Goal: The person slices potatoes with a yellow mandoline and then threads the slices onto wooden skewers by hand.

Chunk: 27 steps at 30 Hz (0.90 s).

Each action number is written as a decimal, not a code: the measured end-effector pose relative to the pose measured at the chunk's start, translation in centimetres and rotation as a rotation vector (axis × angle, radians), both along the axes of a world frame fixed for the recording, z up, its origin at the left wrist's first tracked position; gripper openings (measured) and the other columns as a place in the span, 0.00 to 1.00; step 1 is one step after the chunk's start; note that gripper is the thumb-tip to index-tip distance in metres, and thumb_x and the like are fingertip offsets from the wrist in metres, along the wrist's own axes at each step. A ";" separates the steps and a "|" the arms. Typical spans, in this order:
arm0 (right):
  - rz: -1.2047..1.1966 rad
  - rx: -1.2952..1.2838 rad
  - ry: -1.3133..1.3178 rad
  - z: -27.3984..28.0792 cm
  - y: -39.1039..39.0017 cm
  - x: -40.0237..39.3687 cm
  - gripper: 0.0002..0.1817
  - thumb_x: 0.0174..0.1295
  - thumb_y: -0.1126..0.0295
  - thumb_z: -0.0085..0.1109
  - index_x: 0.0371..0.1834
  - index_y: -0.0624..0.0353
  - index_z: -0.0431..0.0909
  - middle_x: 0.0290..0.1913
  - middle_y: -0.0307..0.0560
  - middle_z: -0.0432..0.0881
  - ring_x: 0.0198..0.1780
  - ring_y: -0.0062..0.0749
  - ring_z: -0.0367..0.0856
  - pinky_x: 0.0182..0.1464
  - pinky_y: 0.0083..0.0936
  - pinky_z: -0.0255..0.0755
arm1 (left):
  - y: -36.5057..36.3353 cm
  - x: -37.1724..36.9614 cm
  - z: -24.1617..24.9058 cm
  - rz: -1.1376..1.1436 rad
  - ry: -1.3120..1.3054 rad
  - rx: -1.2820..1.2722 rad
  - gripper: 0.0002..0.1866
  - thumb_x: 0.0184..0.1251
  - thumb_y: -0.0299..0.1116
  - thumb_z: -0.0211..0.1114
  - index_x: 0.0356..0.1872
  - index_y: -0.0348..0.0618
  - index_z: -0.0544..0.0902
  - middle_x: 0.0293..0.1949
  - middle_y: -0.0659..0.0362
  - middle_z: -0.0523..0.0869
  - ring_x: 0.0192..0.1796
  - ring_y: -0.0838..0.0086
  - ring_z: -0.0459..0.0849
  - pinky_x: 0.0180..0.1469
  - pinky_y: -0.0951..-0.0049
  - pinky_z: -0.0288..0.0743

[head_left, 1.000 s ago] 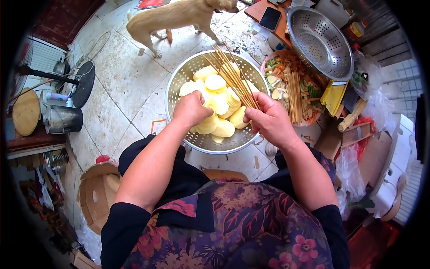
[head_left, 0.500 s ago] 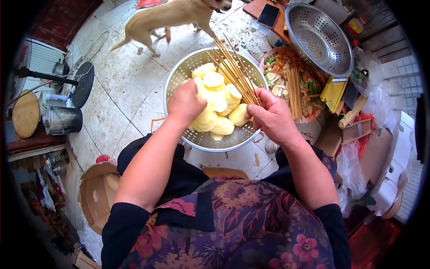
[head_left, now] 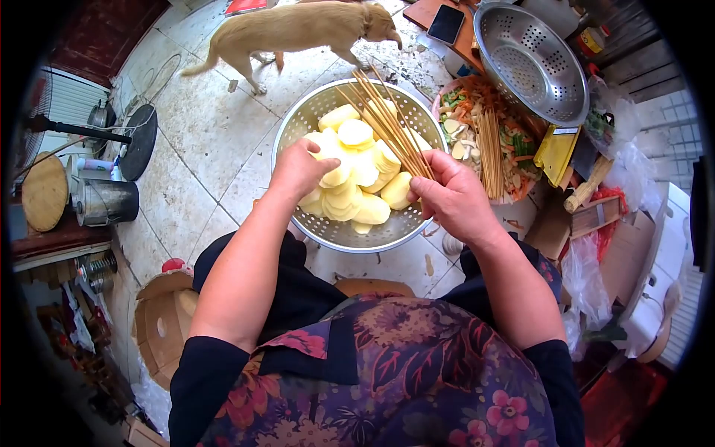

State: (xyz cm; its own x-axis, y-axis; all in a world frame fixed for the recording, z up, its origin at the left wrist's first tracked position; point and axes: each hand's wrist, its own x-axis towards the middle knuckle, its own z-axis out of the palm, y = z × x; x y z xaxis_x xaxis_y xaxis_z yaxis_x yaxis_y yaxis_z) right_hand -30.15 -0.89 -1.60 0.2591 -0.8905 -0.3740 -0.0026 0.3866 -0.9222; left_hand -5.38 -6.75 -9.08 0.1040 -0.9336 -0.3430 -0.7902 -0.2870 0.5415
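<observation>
A steel colander [head_left: 296, 132] in front of me holds peeled whole potatoes [head_left: 395, 191] and piles of pale potato slices [head_left: 344, 195]. At its left side my left hand [head_left: 302, 170] rests by the slices, thumb and forefinger apart. Its other fingers are partly hidden. My right hand [head_left: 456, 195] is closed around the lower ends of a bundle of bamboo skewers [head_left: 387, 127]. Their far ends fan out over the colander and the potatoes, pointing away from me.
A tan dog [head_left: 298, 28] stands beyond the colander. At right, a pink-rimmed basin of cut vegetables [head_left: 465, 112] holds more bamboo skewers [head_left: 489, 155]; an oval perforated bowl [head_left: 532, 67] leans over it. A phone [head_left: 447, 25] lies on a board. A cardboard box [head_left: 160, 324] stands left.
My left hand has shifted slightly left and its thumb and forefinger have spread. The dog has lowered its head and turned it right. My right hand keeps the skewers nearly still.
</observation>
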 end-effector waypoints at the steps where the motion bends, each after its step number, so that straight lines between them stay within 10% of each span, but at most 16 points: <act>1: 0.000 0.000 0.000 -0.1 0.0 0.0 0.14 0.63 0.72 0.53 0.50 0.64 0.73 0.27 0.37 0.79 0.22 0.13 0.70 0.24 0.13 0.66 | 0.0 0.0 -0.3 0.000 0.000 0.000 0.22 0.49 0.41 0.75 0.38 0.33 0.81 0.33 0.52 0.83 0.37 0.68 0.83 0.41 0.71 0.77; 10: 0.016 0.008 0.016 -0.7 0.1 0.4 0.14 0.63 0.72 0.53 0.50 0.64 0.73 0.27 0.36 0.78 0.22 0.12 0.69 0.25 0.12 0.66 | -0.2 0.0 -0.3 -0.028 0.052 0.134 0.11 0.49 0.33 0.72 0.31 0.41 0.80 0.34 0.50 0.85 0.36 0.63 0.83 0.41 0.67 0.76; 19: 0.041 0.073 0.052 -0.9 0.7 1.0 0.13 0.61 0.73 0.52 0.49 0.63 0.73 0.27 0.37 0.78 0.20 0.15 0.71 0.24 0.13 0.67 | 0.5 -0.2 0.0 -0.234 -0.158 -0.383 0.07 0.55 0.29 0.64 0.27 0.40 0.75 0.23 0.57 0.80 0.27 0.71 0.80 0.31 0.70 0.74; 22: 0.068 0.217 -0.073 -1.4 1.1 1.4 0.14 0.59 0.75 0.51 0.49 0.62 0.71 0.27 0.38 0.79 0.16 0.17 0.69 0.19 0.14 0.63 | -0.5 0.2 1.3 0.123 0.487 -0.099 0.06 0.58 0.30 0.62 0.28 0.41 0.74 0.25 0.61 0.79 0.23 0.80 0.77 0.24 0.79 0.70; 27: 0.088 0.263 -0.102 -1.3 1.6 2.1 0.13 0.56 0.74 0.51 0.46 0.62 0.70 0.25 0.40 0.78 0.13 0.17 0.66 0.15 0.14 0.59 | -0.4 0.3 2.9 0.319 0.757 -0.026 0.06 0.58 0.28 0.61 0.35 0.43 0.74 0.29 0.62 0.79 0.27 0.79 0.78 0.27 0.80 0.72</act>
